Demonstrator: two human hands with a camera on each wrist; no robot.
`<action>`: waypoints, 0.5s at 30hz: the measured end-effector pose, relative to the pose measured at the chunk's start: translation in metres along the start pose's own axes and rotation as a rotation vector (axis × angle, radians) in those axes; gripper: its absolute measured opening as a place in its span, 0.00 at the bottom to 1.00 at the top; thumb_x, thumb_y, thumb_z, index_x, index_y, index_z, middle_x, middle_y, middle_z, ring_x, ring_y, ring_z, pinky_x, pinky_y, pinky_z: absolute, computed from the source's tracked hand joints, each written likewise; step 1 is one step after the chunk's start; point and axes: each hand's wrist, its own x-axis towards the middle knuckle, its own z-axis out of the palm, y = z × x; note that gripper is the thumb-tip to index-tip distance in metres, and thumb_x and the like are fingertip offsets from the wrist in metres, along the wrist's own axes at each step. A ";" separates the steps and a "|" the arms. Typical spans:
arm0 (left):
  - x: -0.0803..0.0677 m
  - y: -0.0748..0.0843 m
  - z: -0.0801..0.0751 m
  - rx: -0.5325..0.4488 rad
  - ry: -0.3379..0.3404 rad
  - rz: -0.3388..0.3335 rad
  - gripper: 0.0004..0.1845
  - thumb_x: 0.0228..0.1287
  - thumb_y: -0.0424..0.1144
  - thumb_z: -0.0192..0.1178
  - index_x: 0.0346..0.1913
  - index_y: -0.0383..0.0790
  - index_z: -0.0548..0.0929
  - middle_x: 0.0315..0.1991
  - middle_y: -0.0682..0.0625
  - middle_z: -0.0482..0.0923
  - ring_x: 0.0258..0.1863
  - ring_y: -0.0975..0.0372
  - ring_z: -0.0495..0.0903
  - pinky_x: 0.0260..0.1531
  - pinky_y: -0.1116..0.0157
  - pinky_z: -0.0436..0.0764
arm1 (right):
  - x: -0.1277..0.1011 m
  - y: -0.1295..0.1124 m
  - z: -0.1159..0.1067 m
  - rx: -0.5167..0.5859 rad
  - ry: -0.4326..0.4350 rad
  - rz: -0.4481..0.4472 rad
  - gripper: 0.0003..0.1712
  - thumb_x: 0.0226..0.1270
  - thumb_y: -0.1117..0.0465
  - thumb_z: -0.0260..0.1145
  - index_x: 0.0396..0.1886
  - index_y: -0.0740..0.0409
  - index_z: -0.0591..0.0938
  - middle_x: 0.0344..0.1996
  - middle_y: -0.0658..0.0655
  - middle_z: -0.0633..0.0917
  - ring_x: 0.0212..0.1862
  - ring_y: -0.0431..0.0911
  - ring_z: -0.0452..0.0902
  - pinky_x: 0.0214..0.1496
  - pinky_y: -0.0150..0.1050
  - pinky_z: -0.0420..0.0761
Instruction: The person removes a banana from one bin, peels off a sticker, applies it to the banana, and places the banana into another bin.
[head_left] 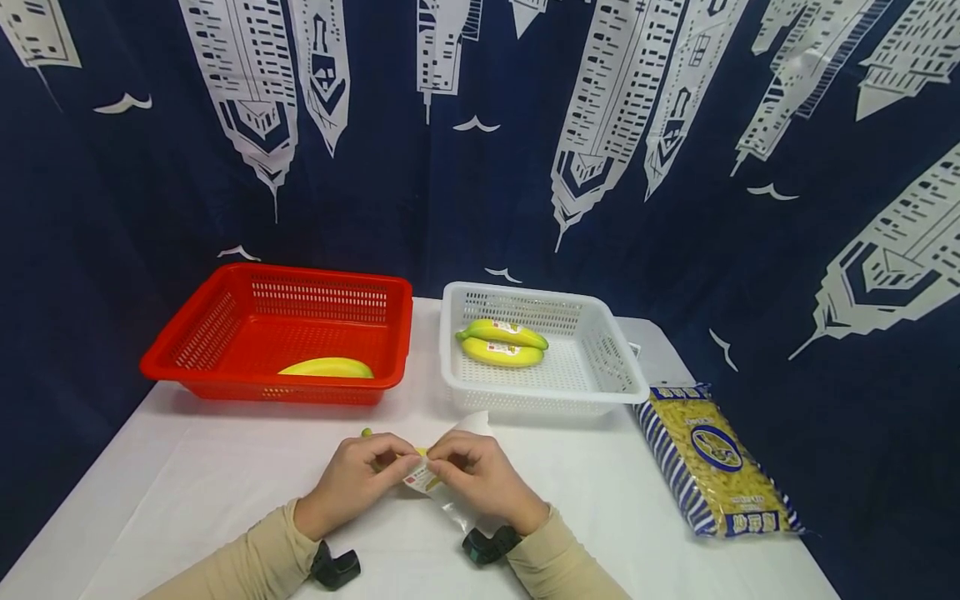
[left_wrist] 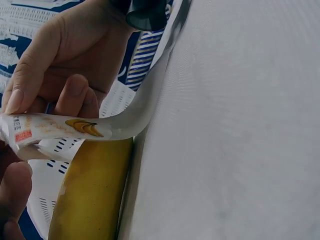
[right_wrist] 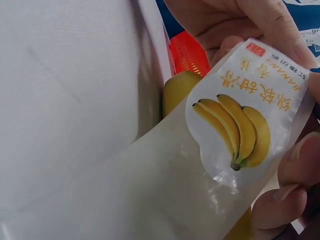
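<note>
A white sticker (right_wrist: 235, 115) printed with yellow bananas and lettering sits on a limp, translucent backing strip (right_wrist: 125, 190). My left hand (head_left: 360, 479) pinches the sticker's upper end between thumb and fingers. Close beside it, my right hand (head_left: 483, 479) pinches the same end, its fingertips (right_wrist: 295, 155) curled at the sticker's edge. The strip hangs below the right hand toward its wrist. A yellow banana (left_wrist: 95, 190) lies on the table under the hands, mostly hidden by them in the head view; its green tip (head_left: 366, 432) shows beyond the left knuckles.
At the back left stands a red basket (head_left: 195, 385) with one banana (head_left: 327, 367) in it. A white basket (head_left: 540, 400) to its right holds two stickered bananas (head_left: 502, 343). A bag of pasta (head_left: 716, 458) lies along the table's right edge. A patterned dark curtain (head_left: 420, 208) hangs behind.
</note>
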 end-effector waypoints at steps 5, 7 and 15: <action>0.000 -0.002 -0.001 0.016 0.031 -0.046 0.10 0.60 0.29 0.73 0.38 0.49 0.88 0.28 0.59 0.86 0.23 0.74 0.78 0.24 0.75 0.78 | -0.001 0.000 0.000 0.054 0.025 0.050 0.04 0.70 0.71 0.68 0.39 0.61 0.87 0.38 0.60 0.88 0.40 0.36 0.82 0.40 0.35 0.86; 0.000 -0.002 -0.002 0.015 0.035 -0.056 0.10 0.60 0.30 0.73 0.38 0.49 0.88 0.28 0.58 0.86 0.22 0.73 0.77 0.24 0.74 0.78 | -0.001 0.001 -0.001 0.063 0.036 0.094 0.03 0.70 0.70 0.68 0.39 0.61 0.87 0.37 0.60 0.89 0.38 0.35 0.82 0.39 0.34 0.85; -0.001 -0.002 -0.003 0.020 0.048 -0.072 0.09 0.61 0.32 0.74 0.38 0.51 0.88 0.27 0.61 0.85 0.22 0.73 0.77 0.23 0.74 0.77 | -0.003 0.000 -0.003 0.021 0.049 0.157 0.03 0.71 0.66 0.69 0.40 0.60 0.88 0.37 0.59 0.90 0.35 0.34 0.83 0.38 0.34 0.85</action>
